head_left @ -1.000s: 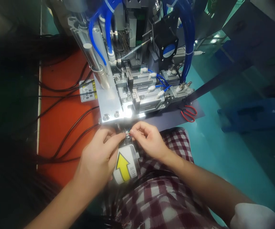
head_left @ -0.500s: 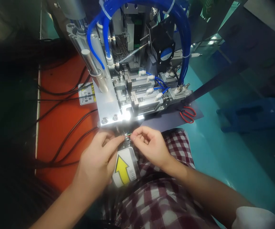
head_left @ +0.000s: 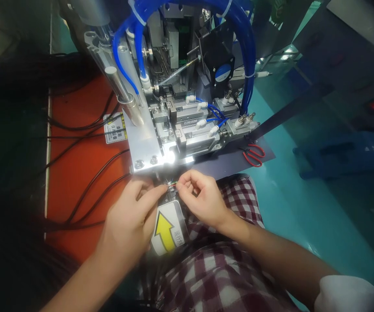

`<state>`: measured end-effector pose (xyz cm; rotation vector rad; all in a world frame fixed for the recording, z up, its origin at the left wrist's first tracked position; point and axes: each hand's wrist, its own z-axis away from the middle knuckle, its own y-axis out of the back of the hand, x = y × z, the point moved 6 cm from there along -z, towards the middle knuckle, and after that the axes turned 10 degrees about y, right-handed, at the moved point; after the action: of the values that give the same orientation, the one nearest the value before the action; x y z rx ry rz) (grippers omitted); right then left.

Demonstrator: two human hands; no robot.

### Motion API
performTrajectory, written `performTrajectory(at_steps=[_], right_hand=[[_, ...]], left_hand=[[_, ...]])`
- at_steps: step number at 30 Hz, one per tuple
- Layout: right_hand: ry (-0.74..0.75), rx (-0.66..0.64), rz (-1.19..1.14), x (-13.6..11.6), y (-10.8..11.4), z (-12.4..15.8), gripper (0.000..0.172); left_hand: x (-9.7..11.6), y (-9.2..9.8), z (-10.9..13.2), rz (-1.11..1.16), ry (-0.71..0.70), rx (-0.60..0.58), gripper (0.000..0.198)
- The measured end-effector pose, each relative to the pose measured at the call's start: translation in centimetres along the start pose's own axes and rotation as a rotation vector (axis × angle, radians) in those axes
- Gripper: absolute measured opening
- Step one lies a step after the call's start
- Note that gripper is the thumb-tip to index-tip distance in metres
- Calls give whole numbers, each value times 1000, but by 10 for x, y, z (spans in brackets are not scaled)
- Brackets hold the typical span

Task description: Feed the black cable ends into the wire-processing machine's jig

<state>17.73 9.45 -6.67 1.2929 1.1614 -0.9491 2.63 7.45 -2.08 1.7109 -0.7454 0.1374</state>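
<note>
Thin coloured wires (head_left: 172, 184), red and green among them, run between my fingertips at the front of the machine. My right hand (head_left: 203, 197) pinches their right end between thumb and forefinger, the other fingers curled. My left hand (head_left: 133, 212) is closed, its thumb reaching to the left end of the wires over a small metal fixture. Whatever the left fingertips press on is too small and too covered to name. Just below lies a white plate with a yellow arrow (head_left: 165, 232), partly behind my left hand.
Beyond my hands stands the machine, with a metal plate (head_left: 143, 147), pneumatic cylinders (head_left: 203, 141) and thick blue hoses (head_left: 250, 47). Red-handled cutters (head_left: 254, 155) rest on a dark sheet at right. Black cables (head_left: 92, 184) cross the orange surface (head_left: 73, 151) on the left.
The whole view has shifted slightly, so the machine sits a little farther left. Both hands keep their pinch, and slightly more of the wires shows between them.
</note>
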Motion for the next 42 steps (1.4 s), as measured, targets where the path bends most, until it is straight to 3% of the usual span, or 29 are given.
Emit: performTrajectory(at_steps=[3,6,8,16,20,28,39,42], right_hand=[[38,-9,7,-1,1,0,11],[243,-16,159,-12,4,-1,9],[299,-28,197,-15,5,-1,8],[-22,-52,-63,8,2,-1,9],[-127,-101,-132,10,1,-2,19],[-76,-32,-181,5,-6,-5,16],[-193,47,-200,7,-11,-4,17],[-146,56,-144,5,-10,-5,15]], left_hand=[[0,1,0,-5,-1,5,24],[1,2,-1,-9,-3,-2,24],[1,3,-1,-9,-7,-6,24],[2,1,-1,1,-4,-8,25],[2,2,-1,4,1,-11,26],[2,2,-2,4,1,-1,26],[3,2,-1,23,-10,12,24],[3,2,-1,4,-1,24,24]])
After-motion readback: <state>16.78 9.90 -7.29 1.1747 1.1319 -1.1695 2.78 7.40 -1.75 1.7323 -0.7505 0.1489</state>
